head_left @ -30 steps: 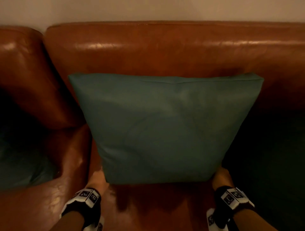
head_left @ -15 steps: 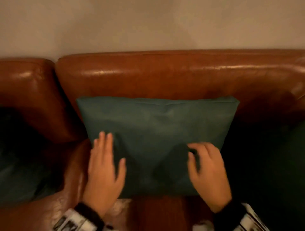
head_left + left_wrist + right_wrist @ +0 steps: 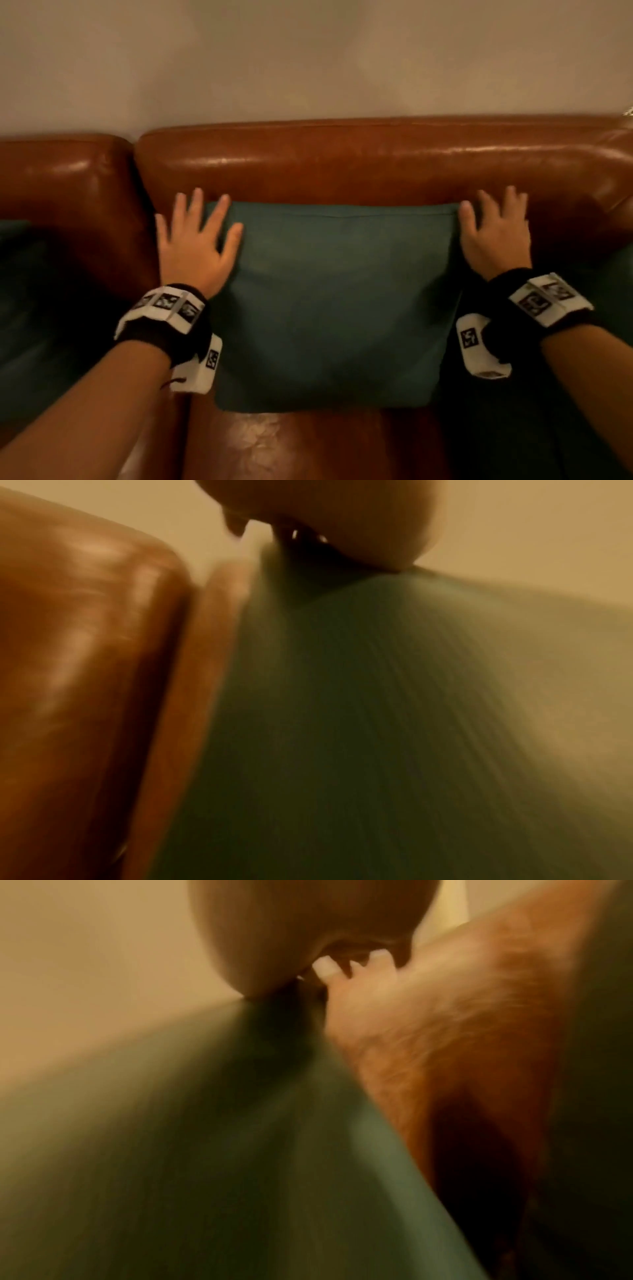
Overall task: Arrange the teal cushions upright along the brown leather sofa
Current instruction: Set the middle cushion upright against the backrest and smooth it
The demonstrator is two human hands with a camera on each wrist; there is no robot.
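Observation:
A teal cushion point(image 3: 335, 301) stands upright on the brown leather sofa point(image 3: 376, 164), leaning against the backrest. My left hand point(image 3: 197, 240) lies flat with spread fingers on the cushion's upper left corner. At the upper right corner my right hand point(image 3: 493, 233) rests with straight fingers against the cushion's edge and the backrest. Both wrist views are blurred by motion; the teal cushion point(image 3: 377, 723) fills the left wrist view beside the brown leather point(image 3: 85, 669), and the cushion point(image 3: 205, 1150) shows below my fingers point(image 3: 325, 968) in the right wrist view.
Another teal cushion point(image 3: 30, 325) lies dark in the corner on the left, against the sofa's left back cushion point(image 3: 61, 192). A third dark cushion point(image 3: 609, 308) shows at the right edge. A plain wall point(image 3: 308, 61) rises behind the sofa. Bare seat leather point(image 3: 274, 445) lies in front.
Both hands slid from the cushion's lower corners, over its front face, up to its top corners. The cushion now leans back against the backrest.

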